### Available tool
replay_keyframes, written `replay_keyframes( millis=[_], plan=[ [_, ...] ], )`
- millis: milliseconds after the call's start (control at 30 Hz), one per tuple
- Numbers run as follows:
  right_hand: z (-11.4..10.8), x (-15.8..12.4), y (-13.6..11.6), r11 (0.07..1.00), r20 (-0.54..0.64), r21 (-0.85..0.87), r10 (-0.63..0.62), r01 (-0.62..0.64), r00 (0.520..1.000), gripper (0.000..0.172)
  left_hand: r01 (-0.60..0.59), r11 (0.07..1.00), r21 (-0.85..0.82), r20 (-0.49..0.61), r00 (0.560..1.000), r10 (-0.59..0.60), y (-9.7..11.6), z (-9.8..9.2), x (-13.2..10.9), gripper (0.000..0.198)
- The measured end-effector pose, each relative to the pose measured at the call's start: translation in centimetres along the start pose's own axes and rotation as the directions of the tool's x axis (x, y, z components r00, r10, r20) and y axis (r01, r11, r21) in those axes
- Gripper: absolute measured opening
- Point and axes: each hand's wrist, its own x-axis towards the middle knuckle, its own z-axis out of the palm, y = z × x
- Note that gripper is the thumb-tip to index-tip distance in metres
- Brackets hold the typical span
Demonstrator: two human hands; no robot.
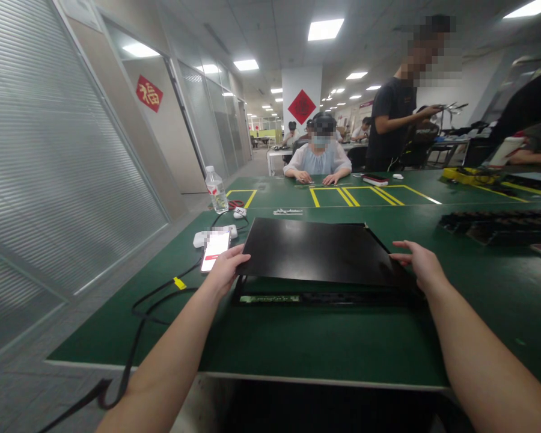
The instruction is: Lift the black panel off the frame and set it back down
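Note:
A thin, glossy black rectangular panel (315, 249) is held between my two hands, raised slightly above the table. My left hand (226, 267) pinches its left edge between thumb and fingers. At its right edge, my right hand (420, 264) grips with the lower fingers while a finger stretches out above. Under the panel lies a black frame (356, 299), largely hidden by it. A green circuit board strip (270, 299) shows along the frame's near side, left of centre.
Left of the panel lie a phone (215, 249), a black cable (151, 310) and a water bottle (216, 191). Black ridged parts (500, 225) lie at right, near a yellow tray (469, 175). A person (318, 153) sits across the green table (324, 346); another person (392, 117) stands behind.

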Motion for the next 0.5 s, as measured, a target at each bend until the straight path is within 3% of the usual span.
replay_keyframes(
  millis=[300, 500],
  plan=[
    [-0.3, 2.5, 2.6, 0.976, 0.021, -0.149, -0.16, 0.162, 0.987, 0.049, 0.052, 0.999, 0.017, 0.023, 0.998, -0.052, -0.5, -0.1, 0.3, 0.042],
    [-0.4, 2.3, 2.4, 0.955, 0.021, -0.242, -0.172, 0.171, 0.985, 0.045, 0.073, 0.996, 0.053, 0.019, 0.997, -0.074, -0.6, 0.1, 0.1, 0.036]
  ],
)
